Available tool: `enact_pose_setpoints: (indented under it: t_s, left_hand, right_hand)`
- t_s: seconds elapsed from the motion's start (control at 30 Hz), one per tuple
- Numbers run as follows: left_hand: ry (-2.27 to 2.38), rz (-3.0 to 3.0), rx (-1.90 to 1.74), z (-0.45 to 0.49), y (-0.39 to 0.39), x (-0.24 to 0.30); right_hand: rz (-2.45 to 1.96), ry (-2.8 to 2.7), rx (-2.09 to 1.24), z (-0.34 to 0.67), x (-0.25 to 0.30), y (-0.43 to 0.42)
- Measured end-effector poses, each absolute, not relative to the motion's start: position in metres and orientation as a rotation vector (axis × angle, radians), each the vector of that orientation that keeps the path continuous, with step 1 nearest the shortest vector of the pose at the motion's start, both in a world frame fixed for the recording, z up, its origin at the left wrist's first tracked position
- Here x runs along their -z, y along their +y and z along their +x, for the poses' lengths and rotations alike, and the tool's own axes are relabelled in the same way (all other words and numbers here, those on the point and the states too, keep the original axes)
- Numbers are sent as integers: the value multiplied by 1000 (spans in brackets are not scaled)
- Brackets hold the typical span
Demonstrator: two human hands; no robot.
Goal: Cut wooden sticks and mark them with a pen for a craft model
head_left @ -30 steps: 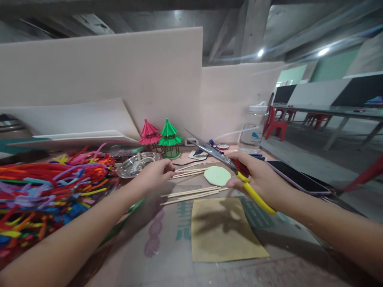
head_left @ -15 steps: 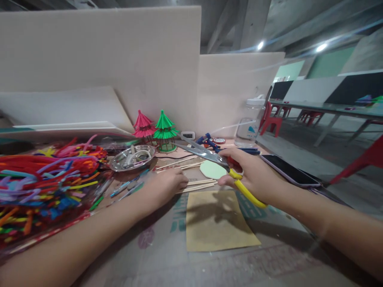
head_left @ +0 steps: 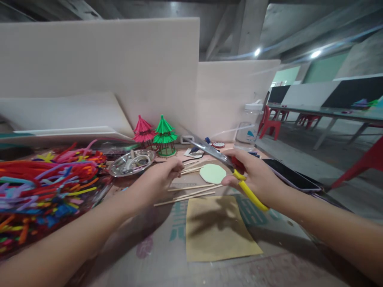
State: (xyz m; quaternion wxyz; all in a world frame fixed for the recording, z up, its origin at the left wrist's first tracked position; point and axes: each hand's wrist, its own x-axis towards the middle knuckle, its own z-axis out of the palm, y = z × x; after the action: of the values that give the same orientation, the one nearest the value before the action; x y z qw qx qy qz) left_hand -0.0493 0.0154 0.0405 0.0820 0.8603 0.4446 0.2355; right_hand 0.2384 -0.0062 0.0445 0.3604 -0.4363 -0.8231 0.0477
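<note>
My right hand grips yellow-and-red-handled scissors, their metal blades pointing up and left above the table. My left hand is over the left side of the thin wooden sticks, fingers curled; anything in them is hidden. Several sticks lie loosely between the hands, some reaching behind my left fingers. Beyond them is a pale green many-sided piece. A tan square sheet lies nearest me, with the shadow of hand and scissors across it.
Bundles of coloured pipe cleaners fill the left side. Behind stand a metal dish, pink and green pavilion models, and a clear bottle. A phone lies at right; pale boards close off the back.
My left hand has lifted off the near sticks and moved slightly away from me; those sticks now lie uncovered and spread out. The scissors have shifted slightly right, still in my right hand.
</note>
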Motion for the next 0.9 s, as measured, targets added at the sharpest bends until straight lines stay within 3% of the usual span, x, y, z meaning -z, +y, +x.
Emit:
enact_pose_setpoints:
  t_s: [0.17,0.37,0.67,0.9]
  left_hand:
    - [1105,2476,-725,-45,-8,-69]
    - [1056,2503,-576,-26,-31,-59]
    - [980,2513,-549,-11,-44,-49]
    - [1055,2262,-1072,-31,-32,-76]
  right_hand:
    - [-1032,-1876,-382,230,-46,-8]
    - [-878,-1813,-681,211,-54,-32]
    - [-880,-1983,-710,201,-37,-43]
    - [-1048,-2119,-351,210,-63,-40]
